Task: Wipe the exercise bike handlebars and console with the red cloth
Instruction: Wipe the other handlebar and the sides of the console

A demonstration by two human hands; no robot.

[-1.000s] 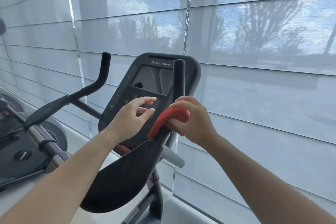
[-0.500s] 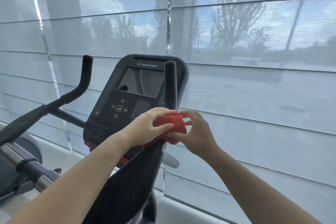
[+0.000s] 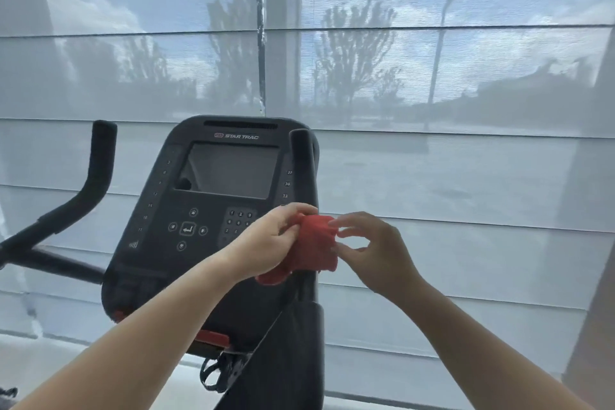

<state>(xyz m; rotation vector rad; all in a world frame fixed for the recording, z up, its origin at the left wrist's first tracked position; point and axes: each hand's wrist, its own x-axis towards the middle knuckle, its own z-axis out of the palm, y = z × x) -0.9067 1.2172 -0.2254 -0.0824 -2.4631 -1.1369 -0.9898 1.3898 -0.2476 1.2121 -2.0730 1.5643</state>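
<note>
The red cloth (image 3: 316, 243) is bunched around the lower part of the right handlebar post (image 3: 301, 160), just right of the console keypad. My left hand (image 3: 266, 243) grips the cloth from the left with curled fingers. At the cloth's right edge, the fingertips and thumb of my right hand (image 3: 369, 250) pinch it. The black Star Trac console (image 3: 206, 210) faces me with a dark screen and buttons. The left handlebar (image 3: 98, 163) curves up at the left, untouched.
A window with a translucent roller blind (image 3: 432, 160) stands close behind the bike. The black frame and padded right arm rest (image 3: 286, 343) run down below the cloth. A red tab (image 3: 213, 336) and straps hang under the console.
The cloth was in my right hand alone on the right handlebar. My left hand came over from the keypad and took hold of it, and my right hand shifted to its right edge.
</note>
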